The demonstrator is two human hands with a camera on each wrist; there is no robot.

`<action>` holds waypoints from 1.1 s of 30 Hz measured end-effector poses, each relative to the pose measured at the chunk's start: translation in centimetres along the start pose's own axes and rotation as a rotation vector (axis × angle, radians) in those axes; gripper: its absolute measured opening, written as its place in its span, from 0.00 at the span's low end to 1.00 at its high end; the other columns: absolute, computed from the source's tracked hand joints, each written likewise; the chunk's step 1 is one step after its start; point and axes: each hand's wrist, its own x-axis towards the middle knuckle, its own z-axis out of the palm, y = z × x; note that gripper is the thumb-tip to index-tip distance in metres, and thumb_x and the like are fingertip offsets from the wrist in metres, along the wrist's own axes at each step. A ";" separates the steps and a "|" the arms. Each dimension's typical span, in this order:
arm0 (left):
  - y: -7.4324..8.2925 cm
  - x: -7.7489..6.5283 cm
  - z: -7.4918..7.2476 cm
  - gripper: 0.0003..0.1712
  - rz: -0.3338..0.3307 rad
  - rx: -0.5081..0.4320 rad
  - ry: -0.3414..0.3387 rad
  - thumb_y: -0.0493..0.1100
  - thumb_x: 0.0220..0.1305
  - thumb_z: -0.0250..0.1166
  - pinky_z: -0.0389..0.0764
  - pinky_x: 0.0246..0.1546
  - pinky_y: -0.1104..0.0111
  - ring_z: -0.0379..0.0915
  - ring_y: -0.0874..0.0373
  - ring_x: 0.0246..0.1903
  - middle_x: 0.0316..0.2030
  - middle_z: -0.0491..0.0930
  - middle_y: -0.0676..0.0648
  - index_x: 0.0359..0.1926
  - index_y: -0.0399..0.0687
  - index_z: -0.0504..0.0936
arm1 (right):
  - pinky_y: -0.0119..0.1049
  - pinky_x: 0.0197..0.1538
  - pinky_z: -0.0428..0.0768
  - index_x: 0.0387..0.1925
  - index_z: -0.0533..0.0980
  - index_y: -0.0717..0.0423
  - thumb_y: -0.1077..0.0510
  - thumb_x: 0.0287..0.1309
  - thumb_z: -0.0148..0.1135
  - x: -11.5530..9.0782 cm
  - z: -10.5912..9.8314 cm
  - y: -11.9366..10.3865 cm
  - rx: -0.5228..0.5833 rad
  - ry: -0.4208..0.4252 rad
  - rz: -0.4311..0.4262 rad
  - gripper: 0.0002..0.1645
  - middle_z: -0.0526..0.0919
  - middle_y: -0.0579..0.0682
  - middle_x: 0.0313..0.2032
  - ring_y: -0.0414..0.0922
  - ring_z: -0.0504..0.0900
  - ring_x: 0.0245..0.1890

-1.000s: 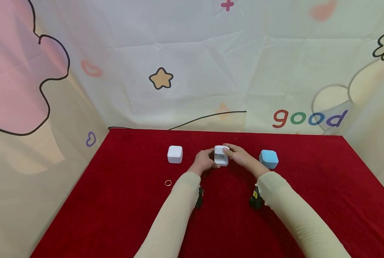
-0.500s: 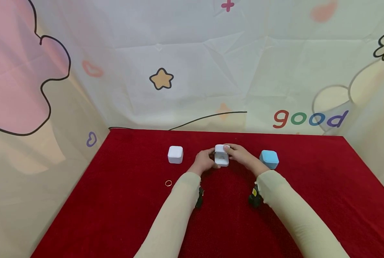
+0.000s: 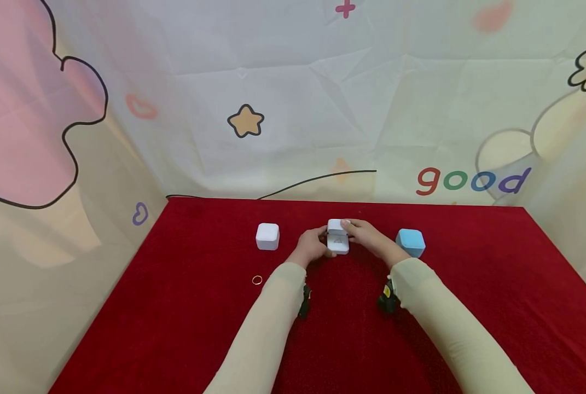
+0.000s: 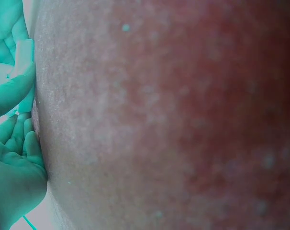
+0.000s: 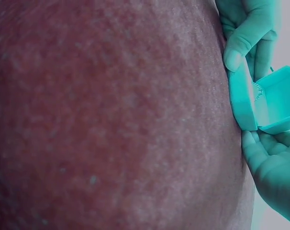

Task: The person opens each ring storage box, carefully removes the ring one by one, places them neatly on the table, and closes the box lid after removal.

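Observation:
A white ring box [image 3: 338,244] stands with its lid raised at the middle of the red cloth. My left hand [image 3: 310,245] grips its base from the left, thumb on the near side. From the right, my right hand [image 3: 367,237] pinches the lid with the thumb in front. The right wrist view shows the raised lid [image 5: 282,98] and a small jagged-edged piece [image 5: 258,91] inside, perhaps a ring. In the left wrist view the box [image 4: 25,52] is partly covered by a thumb. A gold-coloured ring [image 3: 256,279] lies on the cloth, left of my left forearm.
A closed white box [image 3: 267,236] stands to the left of the hands, and a closed light blue box [image 3: 411,243] to the right, close to my right wrist. Behind the red cloth [image 3: 199,306] hangs a printed curtain [image 3: 293,98]. Cloth fills most of both wrist views.
The lid of the white ring box has tilted farther back, showing more of the inside. My right hand has moved slightly with it. My left hand, the loose ring and the other boxes stay put.

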 end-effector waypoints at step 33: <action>0.1 -0.3 -0.2 0.44 -0.004 -0.007 0.000 0.35 0.59 0.74 0.76 0.65 0.58 0.71 0.50 0.61 0.64 0.77 0.42 0.75 0.48 0.68 | 0.56 0.80 0.58 0.77 0.46 0.75 0.45 0.83 0.33 0.3 -0.5 -0.8 0.084 -0.056 0.065 0.41 0.53 0.74 0.76 0.67 0.58 0.76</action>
